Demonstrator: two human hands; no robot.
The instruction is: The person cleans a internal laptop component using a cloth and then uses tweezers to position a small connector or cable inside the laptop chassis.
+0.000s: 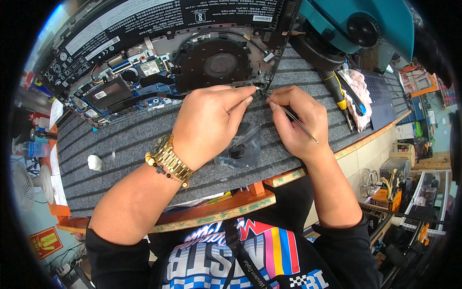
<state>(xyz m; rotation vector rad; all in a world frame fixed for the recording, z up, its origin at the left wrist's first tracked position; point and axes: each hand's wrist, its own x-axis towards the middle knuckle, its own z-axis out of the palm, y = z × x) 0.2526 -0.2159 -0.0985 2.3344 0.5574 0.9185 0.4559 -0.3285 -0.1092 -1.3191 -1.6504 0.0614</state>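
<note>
An opened laptop (211, 62) lies at the far side of the mat, its insides bared: a black battery (120, 36), a round black fan (221, 65) and a blue circuit board (154, 87). My left hand (209, 118) has thumb and index finger pressed together at the laptop's near right corner; whatever is between them is too small to make out. Close beside it, my right hand (303, 120) grips a thin silver metal rod-like tool (301, 124), its far end meeting the left fingertips. A small clear plastic bag (245, 153) with a dark piece inside lies between my forearms.
Right of the laptop stand a teal device with a black knob (363, 30), a yellow-and-black screwdriver (333, 89) and a crumpled cloth (360, 91). A white cotton wad (95, 163) sits at left on the grey ribbed mat (130, 166). The wooden table edge (216, 212) runs before me.
</note>
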